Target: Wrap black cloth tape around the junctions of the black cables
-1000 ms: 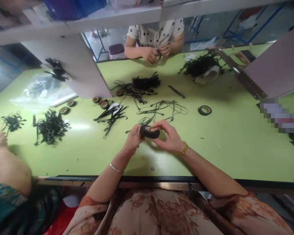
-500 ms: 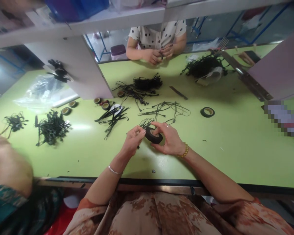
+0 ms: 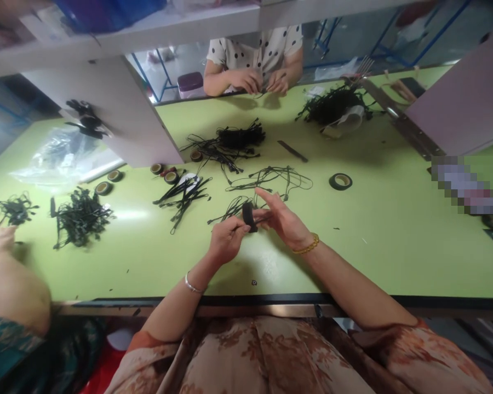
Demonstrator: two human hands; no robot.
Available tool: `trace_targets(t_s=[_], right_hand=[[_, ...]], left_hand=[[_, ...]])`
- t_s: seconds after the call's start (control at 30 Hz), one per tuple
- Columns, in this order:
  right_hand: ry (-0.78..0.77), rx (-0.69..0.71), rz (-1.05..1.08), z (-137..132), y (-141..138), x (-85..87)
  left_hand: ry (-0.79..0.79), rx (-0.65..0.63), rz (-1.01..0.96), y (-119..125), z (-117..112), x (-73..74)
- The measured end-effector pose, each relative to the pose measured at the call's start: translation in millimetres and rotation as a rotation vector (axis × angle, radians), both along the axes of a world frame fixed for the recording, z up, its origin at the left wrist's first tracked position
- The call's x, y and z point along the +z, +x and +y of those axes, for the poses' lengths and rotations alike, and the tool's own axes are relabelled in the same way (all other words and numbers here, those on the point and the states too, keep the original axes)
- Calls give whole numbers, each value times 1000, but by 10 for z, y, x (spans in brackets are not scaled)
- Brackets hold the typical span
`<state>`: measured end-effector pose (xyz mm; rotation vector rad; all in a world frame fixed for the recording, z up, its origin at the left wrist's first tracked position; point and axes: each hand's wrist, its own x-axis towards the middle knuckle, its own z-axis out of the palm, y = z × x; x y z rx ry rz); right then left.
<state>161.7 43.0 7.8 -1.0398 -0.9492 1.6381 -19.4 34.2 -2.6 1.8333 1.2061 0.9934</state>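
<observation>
My left hand (image 3: 229, 239) is closed in a pinch on a thin black cable, its fingertips against the lower edge of a roll of black tape (image 3: 249, 216). The roll stands on edge between my two hands. My right hand (image 3: 286, 223) has its index finger stretched up, while other fingers reach to the roll and hold it. A dark strand of the cable shows along the right fingers; the rest is hidden. Just beyond my hands lie loose black cables (image 3: 234, 209), and farther back more thin cables (image 3: 277, 176) are spread out.
Another tape roll (image 3: 340, 181) lies right of my hands. Black cable bundles (image 3: 82, 216) and smaller rolls (image 3: 103, 188) lie left. A dark flat strip (image 3: 292, 151) lies farther back. A co-worker's hands (image 3: 263, 82) work across the table (image 3: 378, 262); another person's arm (image 3: 14, 273) reaches in at left.
The tape roll has turned from lying tilted to standing on edge. My right hand's fingers have opened out and its index finger points up. The whole view has shifted slightly.
</observation>
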Motion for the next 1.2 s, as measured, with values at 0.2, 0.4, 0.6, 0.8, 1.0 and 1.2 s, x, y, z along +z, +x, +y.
trace_targets(t_s=[0.2, 0.4, 0.6, 0.8, 1.0, 1.2], right_hand=[[-177, -133, 88, -5, -20, 86], [-47, -191, 121, -41, -22, 128], [179, -110, 76, -64, 35, 127], [402, -13, -15, -64, 101, 86], [562, 51, -202, -14, 199, 4], [818, 49, -558, 12, 207, -19]], left_hand=[[104, -134, 295, 85, -46, -62], [123, -64, 437, 91, -38, -77], [31, -13, 531, 63, -12, -2], [-99, 60, 353, 21, 37, 22], [-510, 13, -350, -31, 104, 21], [-755, -48, -630, -47, 119, 69]])
